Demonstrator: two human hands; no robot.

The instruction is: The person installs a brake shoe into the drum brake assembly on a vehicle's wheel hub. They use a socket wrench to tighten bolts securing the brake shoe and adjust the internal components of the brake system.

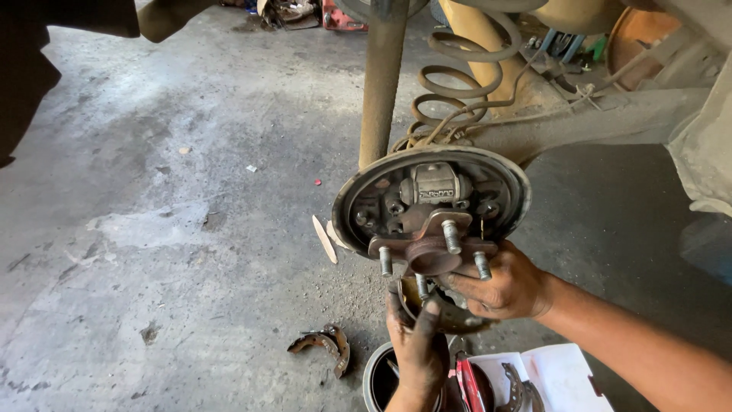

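Both grease-blackened hands, left hand (pixel 415 343) and right hand (pixel 503 290), close on a curved brake shoe (pixel 450 314) of dull, rusty metal. Just above that grip, the wheel hub (pixel 432 250) is rough brown rusted metal with paler threaded studs, and the backing plate (pixel 511 183) behind it is matt, grimy dark metal. Below the grip, the concrete floor (pixel 168 229) looks rough, stained and matt grey.

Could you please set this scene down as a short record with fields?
Place: stained concrete floor beneath a raised car
Main part: round brake plate with a rusty wheel hub and studs
Left hand: greasy, under the hub, touching a curved brake shoe
Right hand: grips the same shoe from the right
Above: coil spring and shock absorber
On floor: old brake shoes, an open white box
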